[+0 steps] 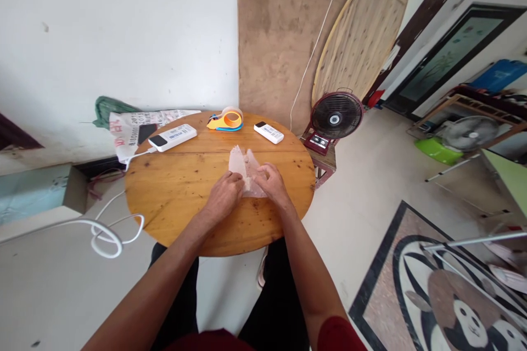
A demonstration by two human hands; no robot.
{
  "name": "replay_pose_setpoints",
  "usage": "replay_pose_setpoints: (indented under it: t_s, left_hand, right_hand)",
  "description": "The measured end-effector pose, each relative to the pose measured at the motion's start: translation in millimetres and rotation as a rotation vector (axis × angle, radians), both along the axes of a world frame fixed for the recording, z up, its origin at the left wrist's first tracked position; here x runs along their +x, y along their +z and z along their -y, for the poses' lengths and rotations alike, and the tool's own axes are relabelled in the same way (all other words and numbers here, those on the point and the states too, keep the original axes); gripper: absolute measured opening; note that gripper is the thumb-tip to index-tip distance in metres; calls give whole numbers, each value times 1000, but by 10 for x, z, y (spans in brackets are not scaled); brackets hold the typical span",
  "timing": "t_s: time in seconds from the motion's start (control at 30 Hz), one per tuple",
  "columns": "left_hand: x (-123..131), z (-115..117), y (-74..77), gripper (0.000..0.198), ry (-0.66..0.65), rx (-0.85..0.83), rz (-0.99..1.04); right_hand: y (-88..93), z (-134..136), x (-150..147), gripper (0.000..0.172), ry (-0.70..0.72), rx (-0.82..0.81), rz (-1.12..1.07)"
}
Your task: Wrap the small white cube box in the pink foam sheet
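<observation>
A thin, pale, translucent sheet point(237, 162) lies creased on the round wooden table, its two upper flaps spread apart. My left hand point(227, 193) is closed on its left side, the fingers curled at the edge. On the right side, my right hand point(270, 181) pinches the sheet between thumb and fingers. Whether the sheet is film, foam or paper I cannot tell, and the fingers cover its middle. Beyond the hands stand an orange and blue tape dispenser point(225, 119) and a small white device with a dark end point(269, 132).
The wooden table point(173, 192) has a curved edge. A larger white device point(173, 137) with a cable point(140, 157) sits at the back left. A dark red fan point(335, 119) stands on a stool point(327, 162) to the right. White cable loops point(107, 238) hang at the left.
</observation>
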State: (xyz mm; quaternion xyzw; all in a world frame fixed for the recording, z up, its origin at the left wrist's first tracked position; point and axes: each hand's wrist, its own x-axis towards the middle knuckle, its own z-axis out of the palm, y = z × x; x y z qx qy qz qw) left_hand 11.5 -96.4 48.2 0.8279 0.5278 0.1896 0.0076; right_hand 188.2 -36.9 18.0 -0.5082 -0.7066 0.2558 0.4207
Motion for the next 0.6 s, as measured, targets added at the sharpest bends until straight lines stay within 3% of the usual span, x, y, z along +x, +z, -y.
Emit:
replay_pose_setpoints:
  t_s: [0.27,0.47,0.6]
  left_hand:
    - [-9,-8,-70,27,7,42,-9]
    - [-25,-15,-51,26,-17,13,-37]
    - [-30,-23,-34,26,-22,-4,-36]
  right_hand:
    - [222,283,42,17,-60,-241,220]
    - [175,250,-88,14,-175,-312,338]
    - [106,233,-89,7,-218,-261,327]
